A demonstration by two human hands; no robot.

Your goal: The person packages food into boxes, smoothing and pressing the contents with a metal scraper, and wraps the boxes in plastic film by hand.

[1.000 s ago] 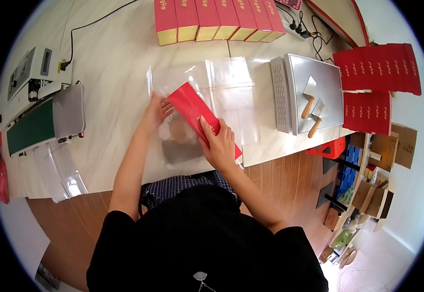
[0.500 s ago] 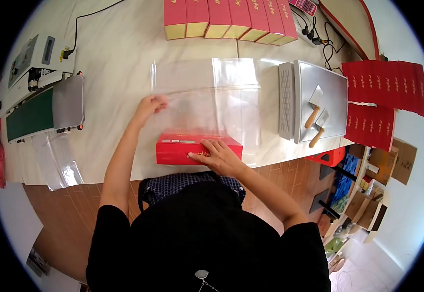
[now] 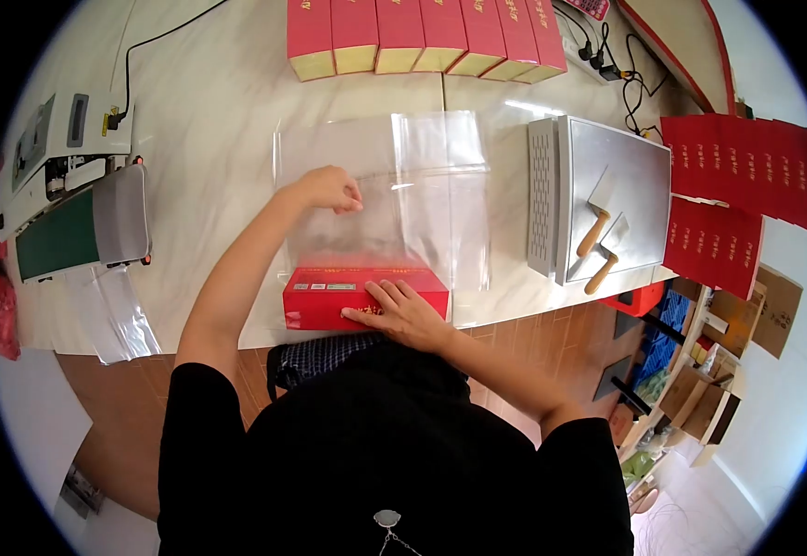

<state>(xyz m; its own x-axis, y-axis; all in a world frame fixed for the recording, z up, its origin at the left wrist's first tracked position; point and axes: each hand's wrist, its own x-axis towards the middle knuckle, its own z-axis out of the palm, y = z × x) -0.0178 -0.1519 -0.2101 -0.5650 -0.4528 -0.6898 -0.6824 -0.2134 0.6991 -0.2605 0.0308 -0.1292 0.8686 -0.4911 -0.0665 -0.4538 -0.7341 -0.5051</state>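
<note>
A red box (image 3: 306, 311) with gold lettering and a small label lies near the table's front edge, on the lower part of a clear plastic sheet or bag (image 3: 431, 222). My right hand (image 3: 405, 317) rests on the box, its fingers and thumb spread over the printed face. Above the middle of the plastic, my left hand (image 3: 329, 189) is closed, with fingers curled together. Whether any film is between those fingers cannot be made out.
Several red boxes (image 3: 399, 37) stand in a row at the back. On the right, a metal-topped unit (image 3: 640, 199) carries two wooden-handled spatulas (image 3: 596, 232), beside more red boxes (image 3: 737, 171). At left are a machine with a green belt (image 3: 60, 241) and loose plastic (image 3: 120, 315).
My left hand has moved right, further over the plastic. My right hand stays on the box. The whole view has shifted slightly.
</note>
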